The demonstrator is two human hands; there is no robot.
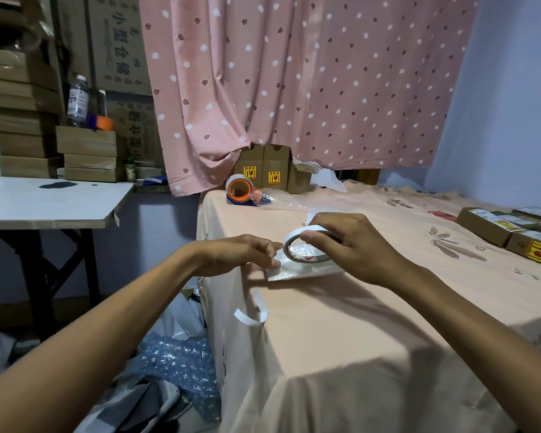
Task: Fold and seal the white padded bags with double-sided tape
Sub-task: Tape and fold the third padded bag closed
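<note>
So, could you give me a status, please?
Right hand gripping tape roll. Left hand pinching at roll's edge. Padded bag flat beneath. Loose strip nearby, not obstructing.

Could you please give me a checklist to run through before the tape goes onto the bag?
1. Roll gripped: ok, the right hand holds the tape roll over the bag.
2. Bag on the table: ok, lying flat near its edge.
3. Tape end pinched by the left hand: cannot tell; its fingertips meet beside the roll.
4. Bag's flap folded: cannot tell.
5. Loose strip clear of the bag: ok, it lies apart at the table edge.
</note>
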